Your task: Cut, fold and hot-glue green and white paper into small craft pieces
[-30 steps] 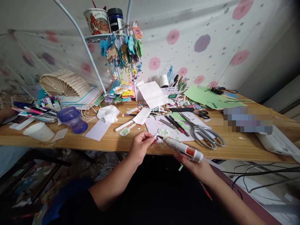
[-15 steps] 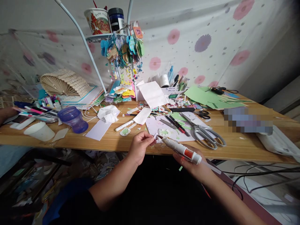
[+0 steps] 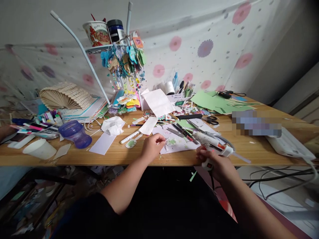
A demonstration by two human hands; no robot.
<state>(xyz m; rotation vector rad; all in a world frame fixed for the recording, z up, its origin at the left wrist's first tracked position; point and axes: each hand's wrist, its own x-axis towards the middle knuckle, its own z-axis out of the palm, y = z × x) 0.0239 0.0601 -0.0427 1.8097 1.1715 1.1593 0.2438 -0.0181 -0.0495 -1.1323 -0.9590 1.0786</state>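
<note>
My right hand (image 3: 219, 164) is wrapped around the handle of a white hot glue gun (image 3: 211, 143), whose nozzle points up and left; a clear glue stick sticks out of its back end. Pinched together, the fingertips of my left hand (image 3: 152, 146) hold a small white piece of paper, mostly hidden by the fingers. Just past them a green-and-white paper cutout (image 3: 171, 142) lies on a white sheet (image 3: 180, 148). A similar oval cutout (image 3: 131, 143) rests on the wood to the left. Large grey scissors (image 3: 225, 137) lie partly behind the glue gun.
A purple cup (image 3: 76, 134), a white paper cup (image 3: 40, 148) and crumpled tissue (image 3: 113, 125) stand or lie at left. Pens (image 3: 183, 132), paper scraps and green sheets (image 3: 219, 101) cover the back. A power strip (image 3: 291, 146) sits at right. A person's hand (image 3: 6, 132) shows far left.
My right hand has drawn the glue gun away from my left fingertips, to the right. My left hand has moved slightly toward the cutout on the white sheet. The view has shifted a little.
</note>
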